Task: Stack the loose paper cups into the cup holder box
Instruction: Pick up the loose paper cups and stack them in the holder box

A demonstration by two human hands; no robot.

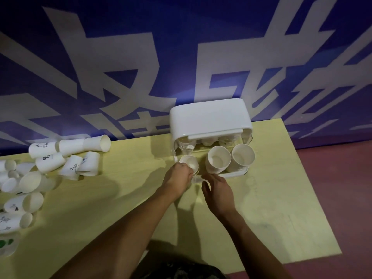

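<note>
White cup point(190, 163) being gripped by left hand point(178, 177) at box point(210, 125); right hand point(218, 193) apparently hanging open, empty.

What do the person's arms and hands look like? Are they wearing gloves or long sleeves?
No gloves and no long sleeves. Both forearms are bare right down to the edge of the picture, and the left hand and right hand are bare too. No watch, ring or bracelet shows on either wrist. At the bottom edge, between the arms, there is a bit of dark patterned clothing, too dim to make out.
</note>
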